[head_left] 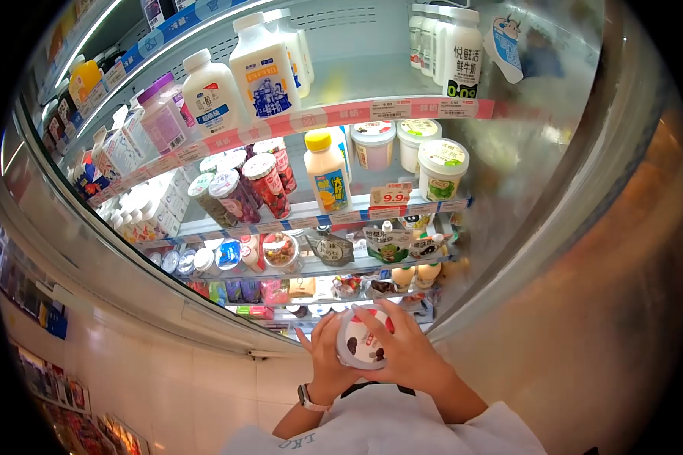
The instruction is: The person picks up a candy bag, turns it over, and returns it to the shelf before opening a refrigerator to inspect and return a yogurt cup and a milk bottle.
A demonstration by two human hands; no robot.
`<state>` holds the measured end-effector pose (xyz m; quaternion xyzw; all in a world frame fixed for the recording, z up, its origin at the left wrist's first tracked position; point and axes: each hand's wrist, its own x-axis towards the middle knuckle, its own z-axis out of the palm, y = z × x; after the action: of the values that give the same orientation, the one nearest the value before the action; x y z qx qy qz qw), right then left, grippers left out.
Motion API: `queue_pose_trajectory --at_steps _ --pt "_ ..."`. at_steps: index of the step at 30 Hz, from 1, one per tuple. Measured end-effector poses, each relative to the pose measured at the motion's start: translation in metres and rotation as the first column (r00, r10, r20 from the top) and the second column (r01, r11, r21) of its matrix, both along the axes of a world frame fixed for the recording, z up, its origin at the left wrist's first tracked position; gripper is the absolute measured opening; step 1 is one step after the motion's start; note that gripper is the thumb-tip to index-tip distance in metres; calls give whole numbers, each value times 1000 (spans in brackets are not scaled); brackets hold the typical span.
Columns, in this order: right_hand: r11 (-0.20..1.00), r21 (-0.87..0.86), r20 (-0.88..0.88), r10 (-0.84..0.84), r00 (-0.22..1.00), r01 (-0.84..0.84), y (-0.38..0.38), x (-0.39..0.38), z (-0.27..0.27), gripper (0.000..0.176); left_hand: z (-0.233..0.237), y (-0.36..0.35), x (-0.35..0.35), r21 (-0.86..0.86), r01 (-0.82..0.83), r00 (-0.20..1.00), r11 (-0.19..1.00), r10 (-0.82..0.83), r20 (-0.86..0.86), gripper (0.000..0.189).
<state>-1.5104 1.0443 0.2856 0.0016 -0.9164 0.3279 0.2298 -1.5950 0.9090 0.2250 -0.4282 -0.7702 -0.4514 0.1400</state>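
Head view, looking into an open chiller cabinet. Both hands hold a small white cup (362,347) with red and brown print, its round face turned toward the camera. The left hand (323,355) is curled against the cup's left edge. The right hand (413,355) is clamped on the cup, with fingers spread over its top and right side. The cup sits between the two palms, clear of every shelf and just in front of the cabinet's lowest rows. A wristwatch (306,397) is worn on the left wrist, and white sleeves (432,428) lie below both hands.

Beyond the hands, the shelves rise in tiers. Directly above the cup is a row of pouches and small pots. Higher, a yellow-capped bottle (327,171) stands beside a price tag (391,194) reading 9.9, with a green-labelled tub (442,168) up and to the right of the right hand. Well above the hands, large white milk bottles (264,70) stand on the upper shelf.
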Motion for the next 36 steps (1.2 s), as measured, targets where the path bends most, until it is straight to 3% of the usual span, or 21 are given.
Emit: queue_pose_trajectory --at_steps 2,5,6,7,10,15,18,30,34,36 --pt "999 -49 -9 -12 1000 12 -4 -11 5 86 -11 -3 -13 -30 10 999 1000 -9 31 89" --pt "994 -101 -72 -38 997 30 4 -23 20 85 5 5 -23 58 77 989 995 -84 120 93" --pt "993 -71 -92 -104 990 97 8 -27 25 84 24 7 -26 -30 110 991 993 -107 74 104" --pt "986 -64 -144 -161 977 153 13 -30 35 84 35 10 -29 -8 96 994 995 -95 47 101" --pt "955 12 -321 -276 906 296 35 -43 57 85 27 20 -39 332 168 972 928 -212 99 81" --pt "888 62 -608 -329 722 456 80 -88 69 80 12 18 -45 207 204 935 957 -254 249 72" --pt "860 171 -647 -271 713 482 99 -112 66 77 12 15 -51 160 259 907 953 -297 299 66" --pt "825 151 -468 -425 775 544 114 -160 74 68 20 21 -79 112 435 840 894 -447 308 59" --pt "761 309 -481 -393 784 571 119 -167 76 69 18 19 -81 91 459 822 884 -461 333 56" --pt "779 300 -446 -396 802 551 122 -167 78 69 18 18 -82 90 458 821 884 -460 338 55"
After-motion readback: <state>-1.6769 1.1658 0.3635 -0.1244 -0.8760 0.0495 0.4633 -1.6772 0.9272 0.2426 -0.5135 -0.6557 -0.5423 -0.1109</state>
